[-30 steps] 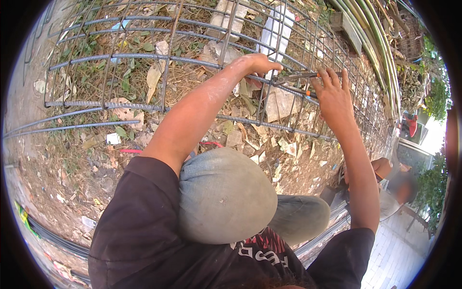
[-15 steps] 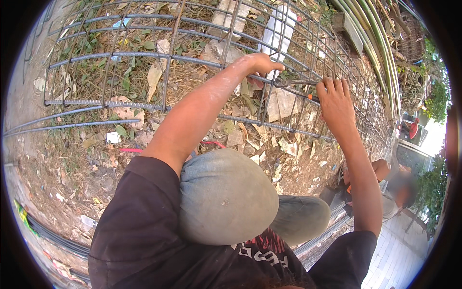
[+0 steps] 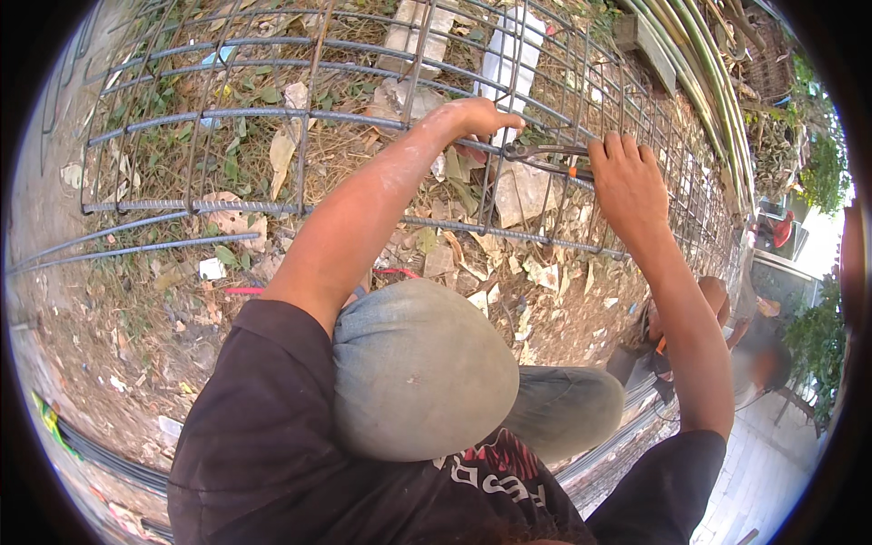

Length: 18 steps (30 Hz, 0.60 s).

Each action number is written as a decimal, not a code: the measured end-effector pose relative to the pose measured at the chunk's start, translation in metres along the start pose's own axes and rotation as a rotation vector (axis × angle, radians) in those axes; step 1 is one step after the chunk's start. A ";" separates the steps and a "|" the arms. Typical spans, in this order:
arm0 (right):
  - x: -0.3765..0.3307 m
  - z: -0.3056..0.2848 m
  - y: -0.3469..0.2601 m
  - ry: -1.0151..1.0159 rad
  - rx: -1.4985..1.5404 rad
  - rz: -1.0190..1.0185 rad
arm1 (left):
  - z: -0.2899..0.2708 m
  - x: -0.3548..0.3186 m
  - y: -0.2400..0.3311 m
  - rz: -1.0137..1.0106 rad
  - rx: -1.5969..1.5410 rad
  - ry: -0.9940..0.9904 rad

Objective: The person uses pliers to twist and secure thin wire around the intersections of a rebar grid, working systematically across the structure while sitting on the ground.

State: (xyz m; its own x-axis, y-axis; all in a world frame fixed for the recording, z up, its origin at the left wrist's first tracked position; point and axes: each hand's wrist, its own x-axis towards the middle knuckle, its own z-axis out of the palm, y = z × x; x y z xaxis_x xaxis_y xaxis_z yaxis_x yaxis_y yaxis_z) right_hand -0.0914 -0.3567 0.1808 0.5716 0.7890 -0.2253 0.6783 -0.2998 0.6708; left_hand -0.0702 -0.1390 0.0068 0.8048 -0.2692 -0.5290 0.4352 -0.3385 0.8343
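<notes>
Outdoors on bare dirt [image 3: 118,363] littered with dry leaves, rubble and a few pale broken slabs [image 3: 527,191], with a long rebar cage [image 3: 272,113] lying on its side across the ground. So the person is crouched right up against it, knees in grey trousers [image 3: 418,372] tucked under the chest, which makes sense since the cage sits low and both arms have to reach over the top bars.

Left hand [image 3: 477,118] is curled down over a long bar, looks like it's steadying the spot where a thin stirrup crosses it; grip is closed around the bar as far as I can tell, fingertips are hidden behind it. Right hand [image 3: 627,177] is wrapped tight on a pair of pincers with orange on the handles [image 3: 549,162], handles squeezed together, nose pointing left at that same crossing just beside the left hand. Can't see any tie wire at this size.

Bundled long rods [image 3: 699,82] lie along the far side of the cage. More bars [image 3: 100,454] lie on the ground near the person's left side.
</notes>
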 end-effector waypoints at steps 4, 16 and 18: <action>-0.003 0.027 -0.004 -0.044 0.070 0.070 | -0.004 -0.002 0.000 -0.014 -0.057 -0.051; 0.050 -0.046 0.019 -0.506 0.310 -0.084 | -0.006 0.003 -0.008 -0.014 -0.093 -0.069; 0.062 -0.056 0.029 -1.112 0.728 0.132 | -0.001 0.005 -0.002 -0.008 -0.101 -0.078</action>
State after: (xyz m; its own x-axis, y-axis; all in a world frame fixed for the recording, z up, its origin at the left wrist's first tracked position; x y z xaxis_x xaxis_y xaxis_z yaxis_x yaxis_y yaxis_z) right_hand -0.0618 -0.2866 0.2261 0.4853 -0.0169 -0.8742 0.4806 -0.8301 0.2829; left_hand -0.0666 -0.1391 0.0029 0.7688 -0.3379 -0.5429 0.4833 -0.2490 0.8393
